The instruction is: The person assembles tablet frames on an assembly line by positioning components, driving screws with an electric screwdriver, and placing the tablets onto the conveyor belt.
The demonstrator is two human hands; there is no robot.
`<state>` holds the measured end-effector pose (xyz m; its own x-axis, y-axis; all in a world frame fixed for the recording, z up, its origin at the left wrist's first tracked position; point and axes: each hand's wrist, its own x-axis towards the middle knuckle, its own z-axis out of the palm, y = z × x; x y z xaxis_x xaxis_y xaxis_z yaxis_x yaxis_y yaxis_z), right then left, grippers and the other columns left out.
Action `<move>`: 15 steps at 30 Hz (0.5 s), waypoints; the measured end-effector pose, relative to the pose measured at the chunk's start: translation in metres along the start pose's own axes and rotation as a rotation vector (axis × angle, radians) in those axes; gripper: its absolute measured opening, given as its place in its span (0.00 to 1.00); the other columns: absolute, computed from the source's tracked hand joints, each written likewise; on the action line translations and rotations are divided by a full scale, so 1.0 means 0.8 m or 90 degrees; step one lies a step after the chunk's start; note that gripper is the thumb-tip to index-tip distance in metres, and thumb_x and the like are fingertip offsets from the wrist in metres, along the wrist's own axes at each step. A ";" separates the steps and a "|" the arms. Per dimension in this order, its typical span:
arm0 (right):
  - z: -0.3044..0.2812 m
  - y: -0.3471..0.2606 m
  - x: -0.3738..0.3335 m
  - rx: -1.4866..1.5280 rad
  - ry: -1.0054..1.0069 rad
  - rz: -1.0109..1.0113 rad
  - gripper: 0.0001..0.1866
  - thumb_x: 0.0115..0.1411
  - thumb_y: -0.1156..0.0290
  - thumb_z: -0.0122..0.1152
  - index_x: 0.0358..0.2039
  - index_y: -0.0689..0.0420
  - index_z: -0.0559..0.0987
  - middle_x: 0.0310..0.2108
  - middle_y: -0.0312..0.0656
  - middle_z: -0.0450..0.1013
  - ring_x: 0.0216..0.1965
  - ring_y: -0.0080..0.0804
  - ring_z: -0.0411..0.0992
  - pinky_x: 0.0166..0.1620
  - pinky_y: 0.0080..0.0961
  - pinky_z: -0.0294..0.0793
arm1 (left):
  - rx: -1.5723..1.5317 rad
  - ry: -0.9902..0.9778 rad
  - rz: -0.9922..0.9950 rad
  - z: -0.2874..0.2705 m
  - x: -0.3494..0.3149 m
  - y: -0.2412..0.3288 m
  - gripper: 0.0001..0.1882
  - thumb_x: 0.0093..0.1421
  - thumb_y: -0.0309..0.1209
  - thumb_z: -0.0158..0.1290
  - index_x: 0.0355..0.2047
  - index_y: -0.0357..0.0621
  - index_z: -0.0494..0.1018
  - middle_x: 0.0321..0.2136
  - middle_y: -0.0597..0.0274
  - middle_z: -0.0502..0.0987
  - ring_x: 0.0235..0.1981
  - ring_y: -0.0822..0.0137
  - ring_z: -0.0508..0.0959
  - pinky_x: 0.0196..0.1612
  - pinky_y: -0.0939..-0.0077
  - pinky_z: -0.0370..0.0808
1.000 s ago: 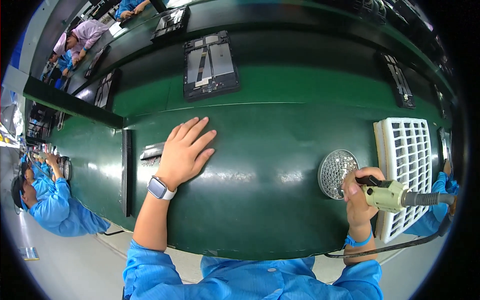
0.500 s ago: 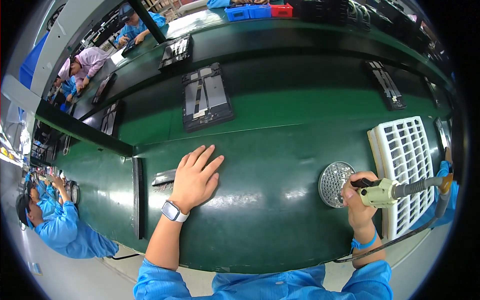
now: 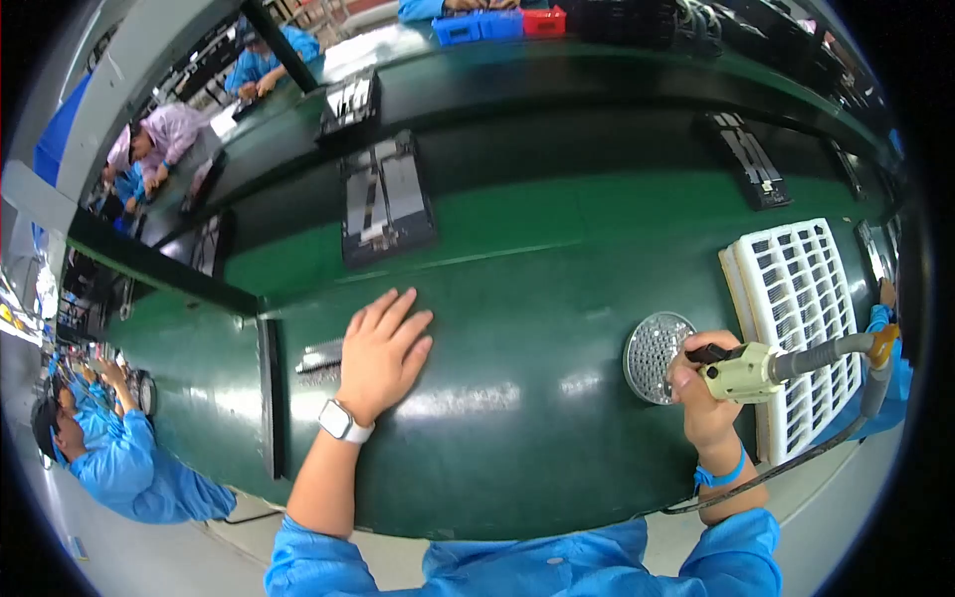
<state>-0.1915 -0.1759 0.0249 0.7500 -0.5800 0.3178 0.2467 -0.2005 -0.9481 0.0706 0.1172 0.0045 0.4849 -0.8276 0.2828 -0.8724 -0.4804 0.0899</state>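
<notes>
My left hand (image 3: 382,360) lies flat on the green tabletop with its fingers spread, holding nothing. Beside it, partly hidden by the hand, sit a small ridged metal piece (image 3: 320,356) and what look like tiny loose screws (image 3: 318,377). My right hand (image 3: 708,413) is wrapped round a pale green electric screwdriver (image 3: 741,372), whose grey hose runs off to the right. That hand is at the right rim of a round metal dish (image 3: 652,350) with a perforated or dimpled face. The screwdriver's tip is hidden.
A white grid tray (image 3: 801,333) stands at the right, a dark strip (image 3: 270,398) at the left. Beyond lie opened tablet-like devices (image 3: 388,199) (image 3: 748,164) on a dark belt. A metal post and beam (image 3: 164,264) cross the left. Co-workers (image 3: 124,453) sit nearby.
The devices on the belt have shifted a little to the left. The whole view has moved slightly. Both hands keep much the same pose, the right still round the electric screwdriver.
</notes>
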 end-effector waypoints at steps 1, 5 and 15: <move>-0.002 -0.002 -0.003 -0.005 0.007 -0.009 0.15 0.55 0.82 0.58 0.44 0.62 0.72 0.25 0.35 0.69 0.24 0.17 0.66 0.30 0.16 0.66 | 0.003 0.005 0.000 0.000 0.003 0.001 0.19 0.58 0.35 0.56 0.49 0.45 0.75 0.57 0.55 0.72 0.59 0.50 0.69 0.58 0.55 0.67; 0.002 -0.010 0.003 0.022 0.003 -0.009 0.17 0.55 0.80 0.58 0.46 0.63 0.70 0.23 0.38 0.69 0.22 0.20 0.66 0.27 0.18 0.66 | 0.009 0.006 0.008 -0.006 0.007 -0.003 0.24 0.58 0.33 0.55 0.54 0.40 0.71 0.58 0.54 0.72 0.59 0.51 0.69 0.58 0.55 0.67; 0.012 -0.013 0.005 -0.020 0.016 -0.017 0.15 0.57 0.75 0.56 0.45 0.63 0.68 0.17 0.36 0.63 0.18 0.21 0.60 0.28 0.22 0.65 | 0.013 0.005 -0.003 -0.001 0.004 -0.004 0.28 0.58 0.34 0.55 0.58 0.38 0.68 0.59 0.53 0.70 0.60 0.51 0.69 0.60 0.58 0.66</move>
<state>-0.1853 -0.1687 0.0356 0.7272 -0.5943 0.3434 0.2466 -0.2407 -0.9387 0.0746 0.1162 0.0055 0.4884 -0.8231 0.2897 -0.8686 -0.4903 0.0711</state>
